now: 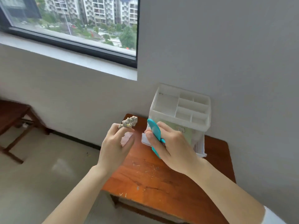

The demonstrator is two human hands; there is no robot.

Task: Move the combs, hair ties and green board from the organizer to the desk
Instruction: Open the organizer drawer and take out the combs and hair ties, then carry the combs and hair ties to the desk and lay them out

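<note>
My left hand (115,143) holds a beige scrunchie hair tie (128,123) and a pale pink hair tie (127,138) above the left edge of the wooden desk (153,177). My right hand (172,141) grips a teal comb (154,131) in front of the translucent white organizer (181,110). That organizer stands at the back of the desk against the wall. Inside its lower drawer a green board (182,129) shows through the clear wall, partly hidden by my right hand. A white piece (146,139) sits under my right thumb, hard to identify.
The organizer's top tray has several bare compartments. The desk surface in front is scratched, with pale specks. A dark wooden bench (13,117) stands at the left by the wall. A window (72,25) is above it. Grey wall closes the right side.
</note>
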